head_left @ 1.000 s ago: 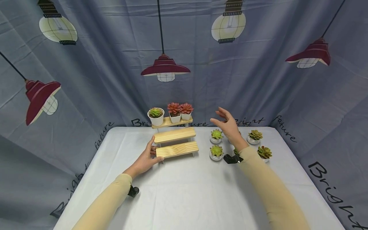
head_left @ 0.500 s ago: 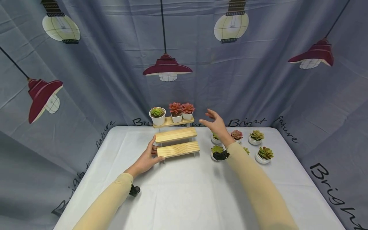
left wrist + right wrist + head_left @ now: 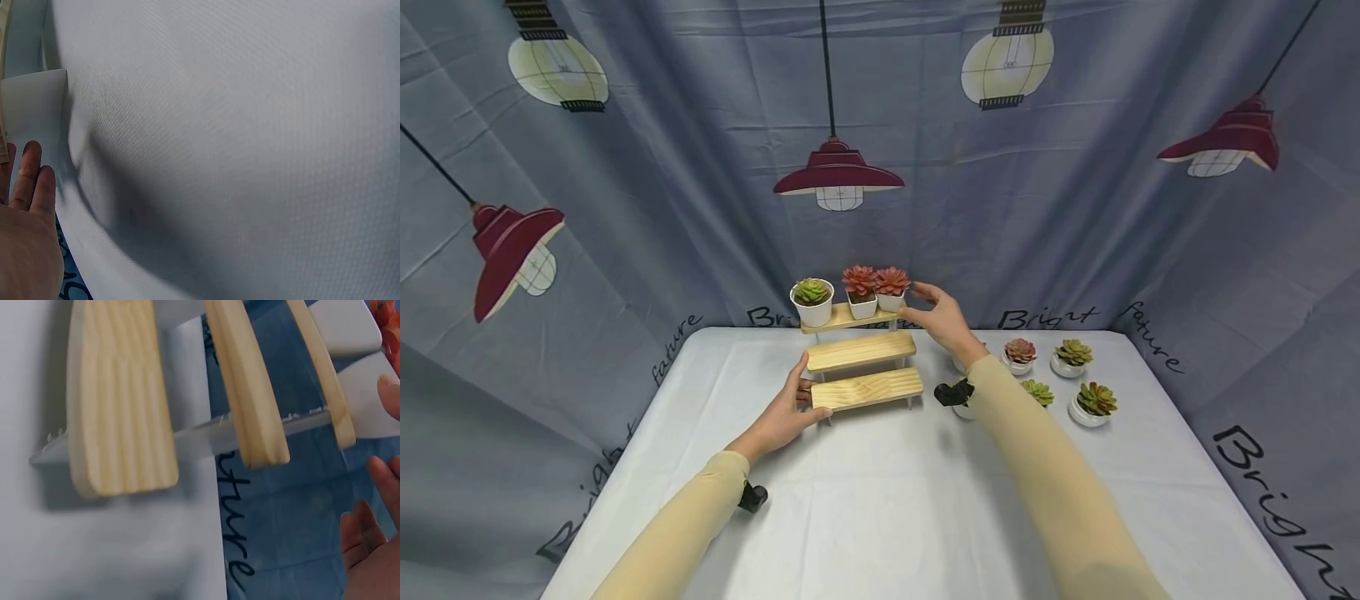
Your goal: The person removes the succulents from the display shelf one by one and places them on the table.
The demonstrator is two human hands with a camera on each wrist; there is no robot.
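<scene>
A three-tier shelf [image 3: 862, 350] of pale wood boards on clear side panels stands on the white table. My left hand [image 3: 778, 419] rests at its left end, thumb by the lowest board; in the left wrist view the fingers [image 3: 28, 172] lie straight beside a side panel. On the top board are a green succulent [image 3: 814, 302] in a round white pot and two red succulents in square white pots. My right hand [image 3: 946, 319] is at the rightmost red succulent [image 3: 892, 287]. In the right wrist view its thumb overlaps that pot [image 3: 369, 400]; the other fingers stand apart.
Several succulents in low round white pots sit at the table's right, including a reddish one [image 3: 1019, 351] and a dark green one [image 3: 1093, 400]. My right forearm partly covers some. A grey-blue curtain [image 3: 880, 233] hangs behind the table.
My right hand has moved left from above the low pots to the top board's right end. My left hand stays at the shelf's left end.
</scene>
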